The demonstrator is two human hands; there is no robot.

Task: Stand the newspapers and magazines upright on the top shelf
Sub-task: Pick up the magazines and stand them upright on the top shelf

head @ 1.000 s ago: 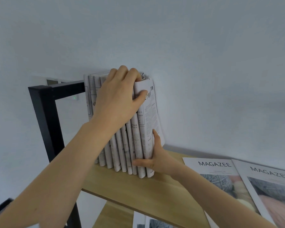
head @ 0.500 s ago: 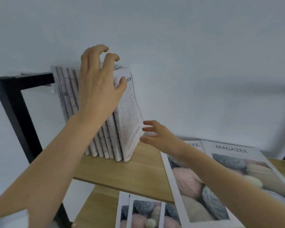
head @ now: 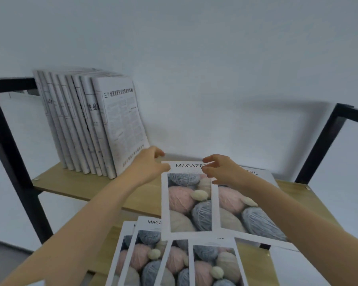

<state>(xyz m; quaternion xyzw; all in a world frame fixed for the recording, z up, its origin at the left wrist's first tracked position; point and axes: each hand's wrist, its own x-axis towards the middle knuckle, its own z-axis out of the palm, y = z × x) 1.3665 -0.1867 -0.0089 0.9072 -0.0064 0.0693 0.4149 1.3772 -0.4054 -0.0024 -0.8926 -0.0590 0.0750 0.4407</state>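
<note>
Top shelf: a light wooden board in a black metal frame, set against a pale wall.

Newspapers: a row of folded papers stands on end at the left of the top shelf, packed side by side and leaning slightly toward the left frame post. The outermost paper on the right shows its printed front page. Neither hand touches the row.

Magazines on the top shelf: two lie flat, face up, side by side, covers showing balls of yarn. The left magazine bears the title "MAGAZEE" along its top and overhangs the front edge of the board. The right magazine lies just beside it, its inner edge appearing to run under the left one's.

Left hand: held over the shelf between the newspaper row and the top-left corner of the left magazine, fingers loosely curled and holding nothing. Whether the fingertips touch the cover corner cannot be determined.

Right hand: over the top edges of the two flat magazines, fingers spread and bent, nothing gripped — contact with the covers cannot be confirmed.

Lower shelf: more magazines of the same cover lie flat and overlapping — at least four visible.
</note>
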